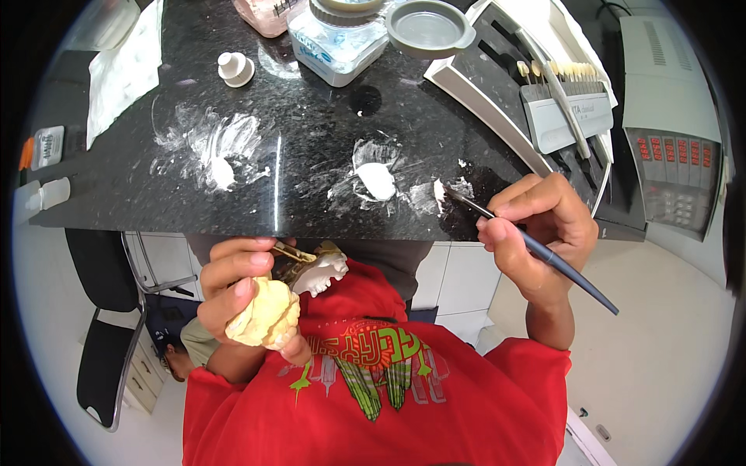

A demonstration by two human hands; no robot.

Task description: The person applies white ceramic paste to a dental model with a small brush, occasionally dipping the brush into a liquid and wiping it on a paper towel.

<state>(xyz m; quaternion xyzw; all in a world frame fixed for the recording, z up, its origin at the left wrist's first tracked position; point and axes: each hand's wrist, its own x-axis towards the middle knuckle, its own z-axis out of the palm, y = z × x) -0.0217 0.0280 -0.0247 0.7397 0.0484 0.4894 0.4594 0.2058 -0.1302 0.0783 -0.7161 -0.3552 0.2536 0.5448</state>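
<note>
My left hand grips a yellow plaster dental model and a brass-coloured metal instrument, with a white row of tooth shapes beside them, just below the counter edge. My right hand is closed on a thin dark-blue brush, whose tip touches a small white mound on the black speckled counter. A larger white mound sits left of the brush tip, and another farther left, each amid white smears.
At the back stand a clear jar, a grey dish and a white cap. A paper sheet lies left; a tooth shade guide and a machine are right. A chair and another person show lower left.
</note>
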